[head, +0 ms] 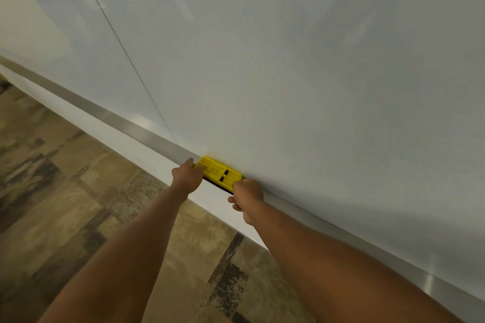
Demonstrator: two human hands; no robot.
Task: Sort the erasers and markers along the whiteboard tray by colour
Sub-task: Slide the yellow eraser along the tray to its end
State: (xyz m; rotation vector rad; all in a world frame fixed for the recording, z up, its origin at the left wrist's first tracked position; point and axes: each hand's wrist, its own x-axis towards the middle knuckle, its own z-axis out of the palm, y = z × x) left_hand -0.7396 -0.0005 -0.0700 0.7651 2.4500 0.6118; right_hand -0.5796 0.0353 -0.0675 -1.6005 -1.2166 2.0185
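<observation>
Yellow rigid-plastic rectangular eraser (219, 172) on silver metal whiteboard tray (126, 127): likely light, stiff; left hand (186, 177) and right hand (248, 195) grip clamped on its ends.

Mottled brown tile floor (65, 204), white wall (131, 149) below

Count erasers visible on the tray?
1. A yellow eraser sits on the tray against the whiteboard, left hand and right hand at its ends. No markers visible.
</observation>
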